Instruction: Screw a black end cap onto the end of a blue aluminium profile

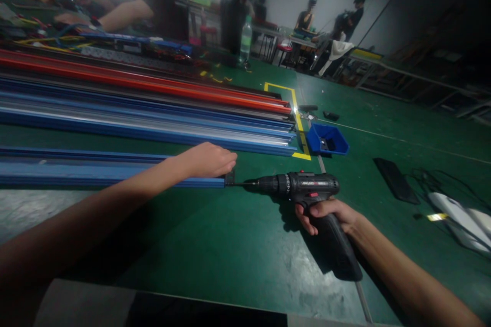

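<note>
A black cordless drill (312, 184) is in my right hand (330, 212), its fingers wrapped round the handle. The long bit (249, 183) points left and meets a small black end piece (230, 179) at the tip of a blue metal profile (95, 168). Over that same end lies my left hand (210, 159), fingers curled down and closed on the profile's end. Its fingertips are partly hidden, as is the exact contact of bit and end piece.
Several more blue profiles (153, 120) and red profiles (172, 82) lie behind. A blue bin (328, 139) holds small dark parts. A black flat object (396, 180) and cables lie right. A bottle (246, 41) stands farther back. A co-worker's arm (125, 14) reaches over wires at the upper left.
</note>
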Demonstrator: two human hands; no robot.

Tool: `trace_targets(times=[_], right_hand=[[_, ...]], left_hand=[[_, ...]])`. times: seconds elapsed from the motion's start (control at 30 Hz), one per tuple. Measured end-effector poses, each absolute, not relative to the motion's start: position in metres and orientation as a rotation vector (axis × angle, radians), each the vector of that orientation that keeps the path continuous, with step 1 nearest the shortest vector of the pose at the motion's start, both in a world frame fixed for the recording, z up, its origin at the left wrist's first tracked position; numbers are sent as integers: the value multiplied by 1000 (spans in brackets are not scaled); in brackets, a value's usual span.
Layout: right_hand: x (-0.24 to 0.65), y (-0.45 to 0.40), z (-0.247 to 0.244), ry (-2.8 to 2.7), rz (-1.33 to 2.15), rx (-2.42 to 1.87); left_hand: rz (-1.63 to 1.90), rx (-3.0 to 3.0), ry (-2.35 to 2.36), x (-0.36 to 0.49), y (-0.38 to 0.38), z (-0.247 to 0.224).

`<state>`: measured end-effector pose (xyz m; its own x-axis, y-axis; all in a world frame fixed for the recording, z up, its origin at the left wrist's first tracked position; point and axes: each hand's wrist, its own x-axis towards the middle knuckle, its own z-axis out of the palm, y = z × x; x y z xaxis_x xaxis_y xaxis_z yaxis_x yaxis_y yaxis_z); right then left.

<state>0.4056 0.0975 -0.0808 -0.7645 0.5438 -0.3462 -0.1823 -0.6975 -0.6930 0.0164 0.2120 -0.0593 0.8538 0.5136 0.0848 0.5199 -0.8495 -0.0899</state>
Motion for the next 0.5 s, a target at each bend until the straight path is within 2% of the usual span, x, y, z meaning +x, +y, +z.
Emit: trace_targets(times=[0.5], right_hand=[[403,97,-79,-931,2430,-739]], left_hand=[[-88,-2903,-770,17,212,-60]])
